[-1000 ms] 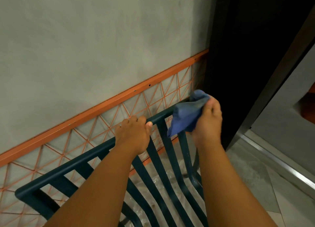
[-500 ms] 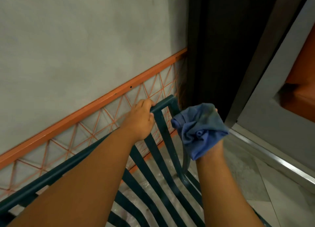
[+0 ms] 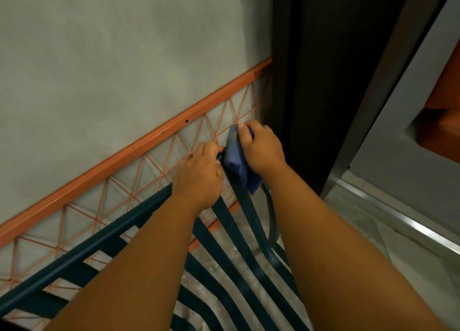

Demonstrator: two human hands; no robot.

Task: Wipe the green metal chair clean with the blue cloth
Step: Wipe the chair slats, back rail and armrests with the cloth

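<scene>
The green metal chair [image 3: 104,241] fills the lower part of the view, its top rail running from bottom left up to the centre, with slats fanning down below. My left hand [image 3: 199,174] grips the top rail near its right end. My right hand [image 3: 261,149] holds the bunched blue cloth [image 3: 236,161] and presses it over the rail's right corner, right beside my left hand. The corner itself is hidden under the cloth.
A grey wall with an orange rail [image 3: 129,154] and thin orange lattice stands just behind the chair. A dark door frame [image 3: 311,94] rises at the right, with a metal threshold strip [image 3: 403,221] on the grey floor below.
My right hand has brought the cloth from in front of the chair up onto the top rail's right corner. The left hand keeps its grip on the rail.
</scene>
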